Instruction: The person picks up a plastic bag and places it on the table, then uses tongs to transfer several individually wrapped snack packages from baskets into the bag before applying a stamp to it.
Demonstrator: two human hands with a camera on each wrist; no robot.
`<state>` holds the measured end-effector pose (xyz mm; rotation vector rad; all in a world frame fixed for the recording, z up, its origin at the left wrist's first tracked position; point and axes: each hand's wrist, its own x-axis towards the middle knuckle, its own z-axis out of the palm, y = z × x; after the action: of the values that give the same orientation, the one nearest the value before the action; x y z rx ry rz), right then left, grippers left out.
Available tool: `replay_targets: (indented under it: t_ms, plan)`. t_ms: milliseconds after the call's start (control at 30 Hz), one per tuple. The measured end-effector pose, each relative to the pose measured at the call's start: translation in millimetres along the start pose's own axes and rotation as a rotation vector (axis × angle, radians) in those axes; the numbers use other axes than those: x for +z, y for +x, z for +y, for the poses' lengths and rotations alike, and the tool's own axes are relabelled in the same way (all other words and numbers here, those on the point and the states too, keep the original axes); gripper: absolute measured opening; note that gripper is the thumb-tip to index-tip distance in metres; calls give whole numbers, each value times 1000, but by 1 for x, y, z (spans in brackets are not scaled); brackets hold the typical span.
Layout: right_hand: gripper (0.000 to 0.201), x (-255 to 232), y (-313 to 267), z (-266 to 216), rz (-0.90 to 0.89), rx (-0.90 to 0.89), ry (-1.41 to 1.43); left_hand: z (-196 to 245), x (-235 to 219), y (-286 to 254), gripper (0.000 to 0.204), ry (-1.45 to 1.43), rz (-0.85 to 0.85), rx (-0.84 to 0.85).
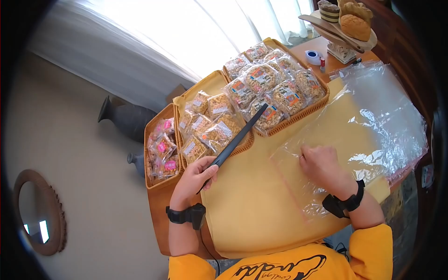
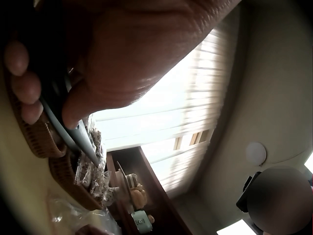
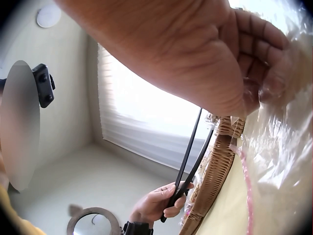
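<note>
Left hand (image 1: 195,175) grips slim black sealer (image 1: 238,140); right hand (image 1: 322,163) presses crinkly bag (image 1: 373,121).

At lower centre of the head view, the person's yellow shirt (image 1: 298,263) is cut off by the bottom edge. Labels on the snack packets (image 1: 261,88) are too small to read. In the left wrist view, the left hand (image 2: 112,49) hides most of the black tool (image 2: 73,134).
</note>
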<state>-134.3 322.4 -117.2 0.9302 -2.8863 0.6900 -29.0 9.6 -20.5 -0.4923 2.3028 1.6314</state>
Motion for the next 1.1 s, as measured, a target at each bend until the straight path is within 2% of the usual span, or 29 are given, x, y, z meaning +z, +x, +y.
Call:
replay_targets:
  t_ms: [267, 333, 433, 567, 733, 800, 933, 967, 1100]
  plan:
    - [8, -5, 1, 1, -12, -32, -22, 2, 12, 18, 25, 29, 26, -13]
    - [8, -5, 1, 0, 3, -44, -17, 10, 13, 18, 29, -40, -49, -4]
    - [17, -4, 1, 0, 13, -9, 15, 20, 20, 18, 33, 79, -9, -30]
    - [17, -5, 2, -1, -3, -8, 18, 13, 15, 26, 39, 48, -32, -27]
    - [15, -9, 2, -2, -31, 10, 15, 19, 16, 24, 28, -32, -1, -84]
    - [14, -11, 1, 0, -16, -15, 33, 10, 13, 22, 24, -47, -2, -54]
    - [15, -13, -1, 3, 9, -25, 87, -9, 8, 8, 20, -138, 9, -44]
    - [15, -15, -2, 3, 4, -20, 89, -11, 7, -11, 20, -166, 43, -53]
    - [14, -23, 0, 3, 3, -27, 111, -27, 5, -54, 23, -209, -2, -111]
